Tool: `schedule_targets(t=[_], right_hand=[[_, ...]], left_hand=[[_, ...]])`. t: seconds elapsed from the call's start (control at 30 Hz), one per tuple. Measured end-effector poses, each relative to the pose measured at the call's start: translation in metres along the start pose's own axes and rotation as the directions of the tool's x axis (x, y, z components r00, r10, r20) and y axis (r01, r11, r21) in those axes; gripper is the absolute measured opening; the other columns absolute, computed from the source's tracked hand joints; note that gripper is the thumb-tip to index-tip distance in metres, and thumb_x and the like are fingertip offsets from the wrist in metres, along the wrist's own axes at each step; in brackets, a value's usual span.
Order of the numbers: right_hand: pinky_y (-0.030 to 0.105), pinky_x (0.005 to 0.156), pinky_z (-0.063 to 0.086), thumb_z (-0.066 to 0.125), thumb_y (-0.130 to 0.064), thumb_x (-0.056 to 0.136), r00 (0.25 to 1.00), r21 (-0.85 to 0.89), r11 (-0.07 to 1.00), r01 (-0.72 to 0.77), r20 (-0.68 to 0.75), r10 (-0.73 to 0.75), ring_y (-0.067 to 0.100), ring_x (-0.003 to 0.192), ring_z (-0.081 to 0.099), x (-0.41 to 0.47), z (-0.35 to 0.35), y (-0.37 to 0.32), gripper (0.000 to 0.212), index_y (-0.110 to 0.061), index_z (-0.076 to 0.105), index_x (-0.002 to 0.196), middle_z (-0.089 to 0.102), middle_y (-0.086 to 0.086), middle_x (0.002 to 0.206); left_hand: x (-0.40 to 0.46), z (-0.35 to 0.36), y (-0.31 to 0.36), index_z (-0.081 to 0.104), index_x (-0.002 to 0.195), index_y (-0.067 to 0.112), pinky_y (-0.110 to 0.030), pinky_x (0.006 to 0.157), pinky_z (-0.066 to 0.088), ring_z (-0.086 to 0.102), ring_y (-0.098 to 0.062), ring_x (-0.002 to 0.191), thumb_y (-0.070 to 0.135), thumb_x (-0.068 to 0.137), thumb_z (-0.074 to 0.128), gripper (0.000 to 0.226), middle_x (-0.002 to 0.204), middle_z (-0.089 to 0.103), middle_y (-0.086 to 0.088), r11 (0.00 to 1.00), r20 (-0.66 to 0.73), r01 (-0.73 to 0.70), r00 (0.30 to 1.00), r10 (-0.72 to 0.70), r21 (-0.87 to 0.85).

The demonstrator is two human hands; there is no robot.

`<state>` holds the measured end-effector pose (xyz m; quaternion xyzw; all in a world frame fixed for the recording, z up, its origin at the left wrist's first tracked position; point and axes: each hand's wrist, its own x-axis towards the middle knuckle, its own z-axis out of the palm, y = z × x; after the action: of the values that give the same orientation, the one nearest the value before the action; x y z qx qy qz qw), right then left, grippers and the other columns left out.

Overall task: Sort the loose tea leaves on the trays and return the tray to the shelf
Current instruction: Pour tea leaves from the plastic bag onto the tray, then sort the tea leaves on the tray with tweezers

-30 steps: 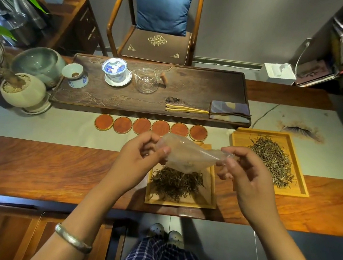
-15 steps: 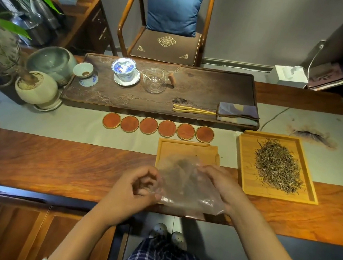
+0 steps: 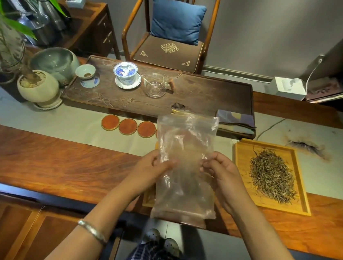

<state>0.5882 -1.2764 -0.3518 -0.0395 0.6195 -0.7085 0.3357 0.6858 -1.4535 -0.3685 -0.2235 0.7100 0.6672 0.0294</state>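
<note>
Your left hand [image 3: 154,171] and right hand [image 3: 222,179] each pinch a side of a clear plastic bag [image 3: 184,165], held upright so it hides most of the near bamboo tray [image 3: 148,197] and some of the round red coasters [image 3: 128,126]. To your right the second bamboo tray [image 3: 241,159] lies on the table runner, its loose tea leaves [image 3: 272,177] heaped in the middle. Beyond the bag sits the dark tea tray [image 3: 213,92] with a lidded cup [image 3: 125,74] and glass pitcher [image 3: 155,85].
</note>
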Motion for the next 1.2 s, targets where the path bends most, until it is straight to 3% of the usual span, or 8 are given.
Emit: schedule_targets(t=[0.07, 0.17, 0.37, 0.57, 0.7, 0.83, 1.0, 1.2], right_hand=[[0.022, 0.062, 0.053, 0.054, 0.004, 0.087, 0.999, -0.018, 1.0, 0.0, -0.046, -0.001, 0.008, 0.062, 0.062, 0.003, -0.003, 0.005, 0.027, -0.019, 0.064, 0.077, 0.067, -0.001, 0.071], [0.025, 0.065, 0.054, 0.058, 0.002, 0.087, 0.99, -0.081, 0.997, 0.02, -0.137, -0.031, 0.012, 0.065, 0.062, 0.009, -0.005, 0.014, 0.019, -0.016, 0.061, 0.086, 0.067, -0.002, 0.07], [0.031, 0.077, 0.052, 0.065, 0.0, 0.083, 0.987, -0.227, 0.973, -0.042, -0.158, 0.005, 0.022, 0.078, 0.063, 0.039, 0.039, 0.027, 0.014, -0.01, 0.062, 0.093, 0.065, 0.016, 0.088], [0.032, 0.065, 0.054, 0.063, -0.007, 0.086, 0.994, -0.385, 0.918, -0.094, -0.085, 0.066, 0.015, 0.066, 0.06, 0.117, 0.127, 0.038, 0.002, -0.009, 0.062, 0.087, 0.062, 0.003, 0.072], [0.039, 0.074, 0.052, 0.062, -0.003, 0.083, 0.998, -0.55, 0.833, -0.057, -0.049, 0.036, 0.027, 0.075, 0.063, 0.177, 0.178, 0.057, 0.01, -0.011, 0.059, 0.078, 0.063, 0.009, 0.075], [0.012, 0.058, 0.041, 0.058, -0.001, 0.08, 0.996, -0.672, 0.735, -0.086, -0.068, 0.054, 0.016, 0.066, 0.055, 0.226, 0.204, 0.086, 0.006, -0.003, 0.062, 0.078, 0.057, 0.001, 0.067], [0.033, 0.071, 0.043, 0.053, -0.004, 0.082, 0.987, -0.741, 0.652, -0.162, -0.122, 0.106, 0.025, 0.08, 0.057, 0.256, 0.212, 0.114, 0.009, -0.011, 0.055, 0.077, 0.061, 0.008, 0.079], [0.032, 0.07, 0.042, 0.06, -0.011, 0.082, 0.995, -0.745, 0.66, -0.095, -0.087, 0.045, 0.019, 0.073, 0.057, 0.253, 0.201, 0.102, 0.003, -0.011, 0.057, 0.083, 0.061, 0.001, 0.072]], left_hand=[[0.006, 0.006, -0.003, 0.066, 0.085, 0.023, -0.007, 0.059, 0.045, 0.063, 0.005, 0.064, 0.026, 0.09, 0.063, 0.007, 0.07, 0.07, 0.018, 0.995, -0.145, -0.091, 0.985, 0.096, 0.038], [0.01, -0.004, -0.015, 0.059, 0.07, 0.018, -0.01, 0.05, 0.04, 0.047, 0.0, 0.047, 0.017, 0.092, 0.062, 0.022, 0.049, 0.053, 0.01, 0.989, -0.319, -0.136, 0.936, 0.147, 0.057], [0.023, -0.073, -0.037, 0.064, 0.074, 0.016, -0.009, 0.047, 0.035, 0.045, 0.001, 0.045, 0.025, 0.093, 0.059, 0.022, 0.049, 0.054, 0.009, 0.979, -0.401, -0.125, 0.898, 0.181, 0.161], [0.064, -0.185, -0.057, 0.062, 0.077, 0.014, -0.03, 0.056, 0.042, 0.051, -0.013, 0.053, 0.03, 0.093, 0.059, 0.023, 0.064, 0.06, -0.018, 0.951, -0.442, -0.027, 0.881, 0.168, 0.309], [0.104, -0.249, -0.076, 0.063, 0.077, 0.02, -0.03, 0.057, 0.044, 0.057, -0.012, 0.058, 0.033, 0.091, 0.059, 0.02, 0.063, 0.064, 0.0, 0.902, -0.482, 0.074, 0.862, 0.158, 0.426], [0.145, -0.286, -0.1, 0.062, 0.079, 0.013, -0.032, 0.059, 0.04, 0.059, -0.026, 0.066, 0.031, 0.092, 0.058, 0.023, 0.068, 0.064, -0.005, 0.829, -0.463, 0.192, 0.882, 0.089, 0.525], [0.172, -0.301, -0.121, 0.058, 0.075, 0.015, -0.033, 0.061, 0.04, 0.058, -0.028, 0.07, 0.031, 0.09, 0.058, 0.022, 0.068, 0.062, -0.003, 0.76, -0.435, 0.236, 0.898, 0.068, 0.605], [0.171, -0.303, -0.12, 0.057, 0.079, 0.021, -0.032, 0.065, 0.043, 0.056, -0.022, 0.073, 0.037, 0.082, 0.063, 0.017, 0.071, 0.061, 0.006, 0.756, -0.495, 0.307, 0.869, 0.025, 0.578]])
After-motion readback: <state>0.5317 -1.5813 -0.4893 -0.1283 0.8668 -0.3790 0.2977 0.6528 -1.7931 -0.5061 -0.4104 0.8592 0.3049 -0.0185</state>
